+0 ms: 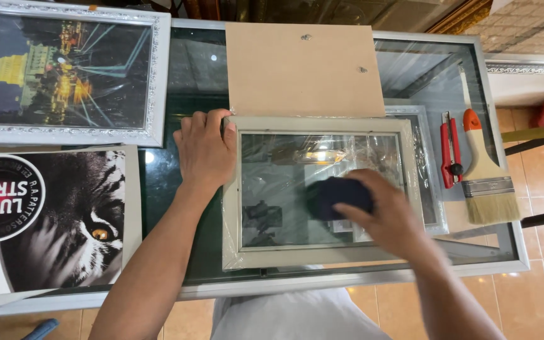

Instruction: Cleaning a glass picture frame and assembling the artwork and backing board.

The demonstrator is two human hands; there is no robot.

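A pale wooden picture frame (319,255) wrapped in clear plastic lies face down on a glass-topped table (511,252). My left hand (206,151) presses on the frame's top left corner, fingers curled over its edge. My right hand (388,217) holds a dark blue cloth pad (335,196) against the frame's glass pane (272,182); the hand is motion-blurred.
A brown backing board (303,69) lies just beyond the frame. To the right are a red utility knife (451,151) and a wide paintbrush (485,170). A white-framed night photo (64,72) and a tiger poster (58,220) lie at left.
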